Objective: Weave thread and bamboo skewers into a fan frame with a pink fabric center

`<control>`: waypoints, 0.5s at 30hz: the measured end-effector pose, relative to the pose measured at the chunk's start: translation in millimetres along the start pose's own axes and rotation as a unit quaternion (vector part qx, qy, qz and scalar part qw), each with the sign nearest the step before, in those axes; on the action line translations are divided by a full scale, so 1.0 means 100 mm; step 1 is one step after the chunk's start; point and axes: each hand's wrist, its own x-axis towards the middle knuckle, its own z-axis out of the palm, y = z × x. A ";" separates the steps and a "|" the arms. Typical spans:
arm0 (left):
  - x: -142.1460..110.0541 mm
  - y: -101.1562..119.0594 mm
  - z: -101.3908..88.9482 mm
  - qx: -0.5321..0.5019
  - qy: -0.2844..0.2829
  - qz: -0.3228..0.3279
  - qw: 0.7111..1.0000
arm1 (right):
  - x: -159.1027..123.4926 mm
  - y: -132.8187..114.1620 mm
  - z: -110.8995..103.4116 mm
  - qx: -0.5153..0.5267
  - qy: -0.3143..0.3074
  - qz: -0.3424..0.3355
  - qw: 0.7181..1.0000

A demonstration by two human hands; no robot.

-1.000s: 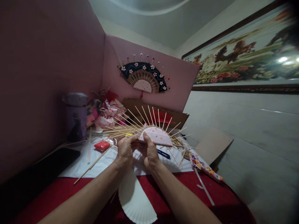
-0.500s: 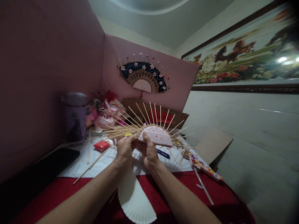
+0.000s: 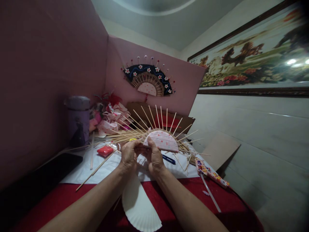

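Observation:
A half-round fan base (image 3: 164, 140) covered in pale pink cloth with red dots is held up over the table, thin wooden sticks (image 3: 158, 116) fanning out from its curved edge. My right hand (image 3: 154, 158) grips its lower left part, thumb across the cloth front and fingers behind. At the left corner my left hand (image 3: 129, 155) is closed, its fingertips pinched together at the fan's edge; what lies between them is partly hidden. Below my hands, a white fluted paper plate piece (image 3: 141, 206) lies partly over the front edge of the white cloth.
A white cloth (image 3: 82, 170) lies over a red one. Around are a red packet (image 3: 105, 150), a blue cutter (image 3: 169, 159), loose sticks (image 3: 96, 170), a dark phone-like slab (image 3: 65, 164), a purple tumbler (image 3: 78, 122) and a glue gun-like flowered item (image 3: 210, 172). A finished fan (image 3: 148, 79) hangs behind.
The fan's sticks have shifted very slightly to the right. Both hands keep nearly the same place and grip.

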 end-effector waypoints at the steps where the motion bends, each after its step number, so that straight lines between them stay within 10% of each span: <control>1: 0.00 -0.01 0.00 0.000 0.000 0.002 1.000 | 0.00 0.00 0.00 -0.003 0.000 -0.002 1.000; 15: -0.02 -0.02 0.01 0.025 0.008 0.030 0.999 | -0.01 -0.01 0.02 -0.014 0.008 -0.011 1.000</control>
